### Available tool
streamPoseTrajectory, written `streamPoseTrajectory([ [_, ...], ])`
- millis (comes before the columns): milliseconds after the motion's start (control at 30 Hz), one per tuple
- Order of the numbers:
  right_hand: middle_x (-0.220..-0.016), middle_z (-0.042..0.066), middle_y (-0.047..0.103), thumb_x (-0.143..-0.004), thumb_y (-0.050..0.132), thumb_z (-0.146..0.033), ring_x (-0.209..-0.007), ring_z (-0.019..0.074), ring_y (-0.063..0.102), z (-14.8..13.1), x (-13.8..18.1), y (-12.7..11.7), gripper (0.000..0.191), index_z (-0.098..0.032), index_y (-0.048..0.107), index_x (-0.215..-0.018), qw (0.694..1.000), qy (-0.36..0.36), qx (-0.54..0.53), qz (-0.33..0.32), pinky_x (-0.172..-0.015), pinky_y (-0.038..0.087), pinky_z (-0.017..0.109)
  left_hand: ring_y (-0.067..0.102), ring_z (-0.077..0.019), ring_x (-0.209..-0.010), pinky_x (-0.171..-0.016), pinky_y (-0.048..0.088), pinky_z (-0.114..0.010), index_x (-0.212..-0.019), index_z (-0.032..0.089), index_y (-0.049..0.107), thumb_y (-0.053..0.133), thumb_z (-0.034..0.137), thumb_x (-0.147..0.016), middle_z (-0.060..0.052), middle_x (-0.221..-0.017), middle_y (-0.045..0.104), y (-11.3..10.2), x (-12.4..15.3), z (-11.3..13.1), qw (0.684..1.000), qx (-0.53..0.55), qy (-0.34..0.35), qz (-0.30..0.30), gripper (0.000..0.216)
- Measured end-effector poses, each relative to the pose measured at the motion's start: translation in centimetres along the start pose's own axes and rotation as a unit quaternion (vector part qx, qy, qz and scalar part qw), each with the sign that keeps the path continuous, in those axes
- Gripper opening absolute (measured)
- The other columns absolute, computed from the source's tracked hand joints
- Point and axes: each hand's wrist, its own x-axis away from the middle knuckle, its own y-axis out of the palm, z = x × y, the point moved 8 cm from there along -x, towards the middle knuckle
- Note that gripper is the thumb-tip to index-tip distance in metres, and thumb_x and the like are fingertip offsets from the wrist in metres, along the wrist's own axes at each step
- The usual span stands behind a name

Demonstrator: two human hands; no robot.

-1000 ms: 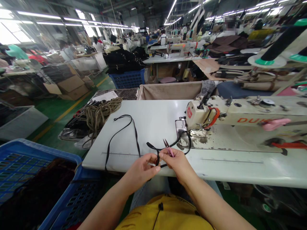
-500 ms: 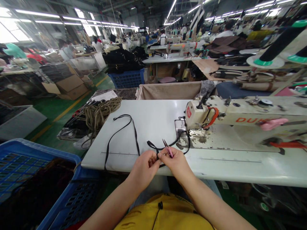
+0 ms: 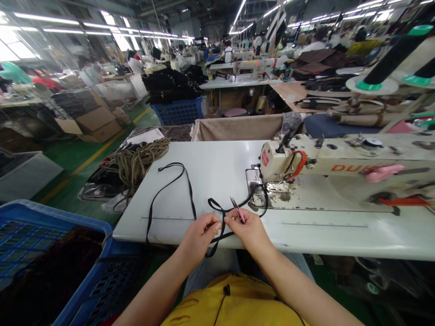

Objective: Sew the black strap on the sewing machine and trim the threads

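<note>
My left hand (image 3: 200, 232) and my right hand (image 3: 249, 228) meet at the near edge of the white sewing table (image 3: 217, 174), both pinching a thin black strap (image 3: 171, 183). The strap loops back across the table to the left and runs right under the presser foot of the cream sewing machine (image 3: 326, 165). My right hand also holds small pink thread snips (image 3: 237, 209), blades pointing away from me. Both hands are closed.
A coil of tan cord (image 3: 139, 160) lies at the table's left end over dark material. A blue plastic crate (image 3: 50, 258) with dark fabric stands at my lower left. Thread cones (image 3: 390, 68) rise at the right. Other workers sit at tables farther back.
The hands stay together at the table edge; a length of the black strap now hangs lower below my fingers. The view has shifted slightly.
</note>
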Motion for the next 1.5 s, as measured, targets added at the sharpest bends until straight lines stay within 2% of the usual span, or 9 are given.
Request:
streamPoseTrajectory([
  [100,-0.053,-0.008,0.039,-0.071,0.072,-0.048,-0.052,0.0109,0.032,0.3,0.0,0.0,0.03,-0.018,0.068,-0.073,1.0,-0.004,0.004,-0.006,-0.052,0.025,0.025,0.051,-0.0122,-0.068,-0.06,0.043,-0.024,-0.087,0.017,0.062,0.065,0.048,-0.091,0.0,-0.082,0.057,0.3,0.1,-0.5,0.994,0.106,-0.031,-0.001,0.031],
  [233,-0.054,-0.007,0.042,-0.074,0.071,-0.047,-0.052,0.0115,0.036,0.6,0.0,0.1,0.029,-0.019,0.068,-0.075,1.0,-0.006,0.015,-0.017,-0.052,0.028,0.024,0.067,-0.0186,-0.084,-0.056,0.052,-0.023,-0.086,0.018,0.06,0.078,0.053,-0.083,-0.003,-0.087,0.06,1.5,0.4,-0.9,0.954,0.282,-0.103,-0.019,0.039],
  [333,-0.056,-0.007,0.043,-0.079,0.067,-0.047,-0.053,0.0123,0.038,0.0,0.2,-0.1,0.028,-0.019,0.067,-0.078,0.998,-0.018,0.057,-0.025,-0.052,0.029,0.024,0.072,-0.0199,-0.087,-0.072,0.062,-0.03,-0.084,0.018,0.059,0.086,0.054,-0.077,-0.002,-0.084,0.063,1.9,0.5,-0.8,0.937,0.328,-0.12,-0.015,0.045],
  [533,-0.077,0.0,0.063,-0.097,0.057,-0.049,-0.068,0.0177,0.056,-3.2,1.7,-1.4,0.029,-0.021,0.066,-0.097,0.959,-0.131,0.25,-0.015,-0.062,0.038,0.027,0.076,-0.0207,-0.093,-0.094,0.063,-0.04,-0.087,0.017,0.06,0.084,0.062,-0.078,-0.006,-0.091,0.074,1.5,0.2,-0.8,0.948,0.303,-0.098,0.019,0.052],
  [800,-0.087,0.003,0.07,-0.1,0.061,-0.027,-0.079,0.0221,0.063,-6.3,3.9,-1.5,0.008,-0.022,0.066,-0.097,0.826,-0.249,0.506,0.018,-0.07,0.035,0.032,0.076,-0.0244,-0.098,-0.099,0.062,-0.047,-0.087,0.017,0.058,0.081,0.062,-0.081,-0.007,-0.094,0.075,1.8,0.0,-0.7,0.951,0.297,-0.086,0.014,0.051],
  [1000,-0.08,0.002,0.066,-0.097,0.068,-0.027,-0.073,0.0222,0.059,-6.9,4.7,-0.5,0.009,-0.022,0.064,-0.09,0.768,-0.279,0.576,0.017,-0.068,0.029,0.036,0.076,-0.0249,-0.093,-0.095,0.065,-0.049,-0.088,0.017,0.06,0.081,0.066,-0.077,-0.003,-0.091,0.065,1.6,-0.1,-0.4,0.965,0.255,-0.056,0.031,0.054],
  [1133,-0.078,0.002,0.064,-0.096,0.069,-0.022,-0.072,0.0223,0.057,-7.3,5.0,0.0,0.009,-0.021,0.063,-0.089,0.74,-0.306,0.598,0.024,-0.068,0.028,0.037,0.074,-0.0227,-0.095,-0.094,0.066,-0.047,-0.084,0.017,0.059,0.075,0.064,-0.083,-0.009,-0.113,0.065,1.8,-0.1,0.5,0.975,0.22,-0.025,0.02,0.05],
  [1300,-0.08,0.003,0.064,-0.093,0.068,-0.016,-0.073,0.023,0.057,-7.0,5.0,0.7,0.009,-0.021,0.061,-0.09,0.717,-0.313,0.623,0.006,-0.069,0.028,0.038,0.073,-0.0226,-0.095,-0.09,0.067,-0.048,-0.081,0.016,0.056,0.068,0.059,-0.089,-0.015,-0.145,0.05,1.9,0.0,1.0,0.987,0.162,-0.008,0.012,0.045],
  [1500,-0.081,0.005,0.065,-0.095,0.063,-0.013,-0.074,0.0241,0.057,-6.5,5.0,0.7,0.008,-0.019,0.06,-0.091,0.701,-0.298,0.648,0.003,-0.069,0.029,0.038,0.072,-0.0245,-0.094,-0.083,0.068,-0.05,-0.081,0.019,0.056,0.061,0.046,-0.093,-0.015,-0.149,0.051,1.9,0.2,1.1,0.992,0.129,0.004,0.014,0.03],
])
